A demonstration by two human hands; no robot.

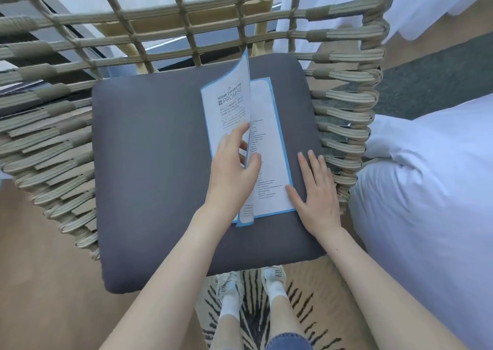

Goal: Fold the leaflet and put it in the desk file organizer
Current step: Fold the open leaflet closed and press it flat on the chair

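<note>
A white leaflet (269,146) with a light blue border and printed text lies on the dark grey seat cushion (149,162) of a woven chair. Its left panel stands lifted, curving up over the flat right panel. My left hand (232,170) pinches that lifted panel near its lower half, thumb on one side and fingers on the other. My right hand (314,189) rests flat on the cushion at the leaflet's right edge, its thumb touching the lower right corner. No desk file organizer is in view.
The woven rope chair frame (344,114) encloses the cushion at the back and both sides. A white pillow or duvet (432,189) lies to the right. Below are my feet in white shoes (272,277) on a striped rug (306,309) and wooden floor.
</note>
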